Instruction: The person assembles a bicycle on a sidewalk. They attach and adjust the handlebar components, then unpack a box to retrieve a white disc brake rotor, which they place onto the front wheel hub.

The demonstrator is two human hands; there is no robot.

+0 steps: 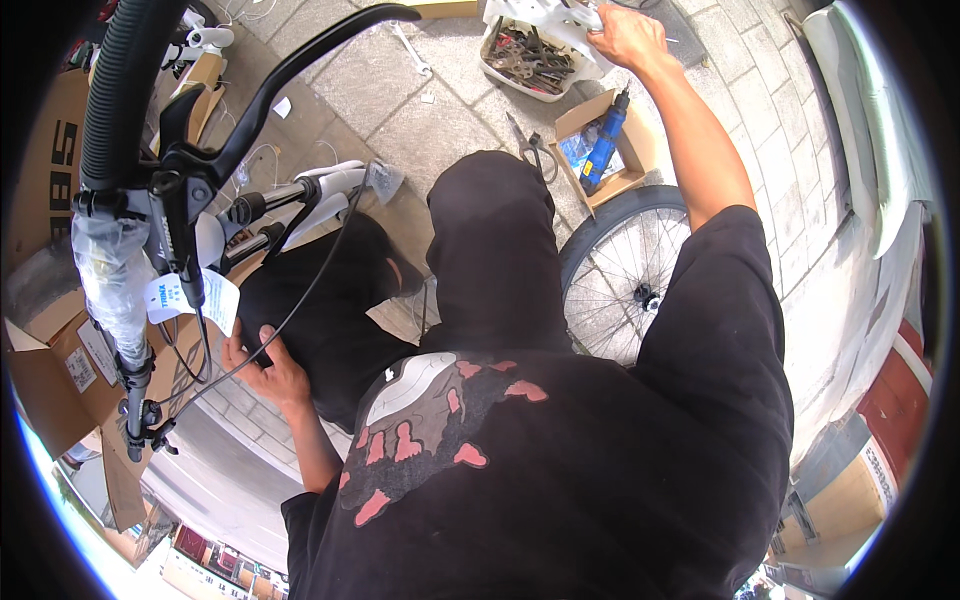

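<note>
Black ribbed rubber on the handlebar grip point(118, 110), at the upper left, close by the person's left knee point(330, 300). Near it, a long black brake lever point(285, 62). Lower down, clear plastic wrap point(110, 265), with a white paper tag point(205, 297) hanging just beside. Farther in, silver-and-white fork legs point(335, 185), with no wheel seen on them.

Looks only part assembled, judging by how things lie. Done: grip and lever fitted, a thin black cable point(318, 280) run out in a wide curve. Not done: wrap and tag off, and the spoked wheel point(647, 297) on the fork; instead lying apart, just beyond the right knee point(490, 220).

Left hand point(270, 378) unclenched, thumb and fingers parted, beside the left knee; crossed by the cable, but cannot tell whether touching it. Right hand point(630, 40) stretched far forward, fingers bent around the edge of a white piece point(555, 15) above a tub point(523, 90) of metal tools point(530, 60); apparently gripping, though hard to tell how firmly, with some fingertips hidden. Nearer, a blue tool point(604, 145) in an open cardboard box point(640, 150), and dark cutters point(540, 155) just outside.
</note>
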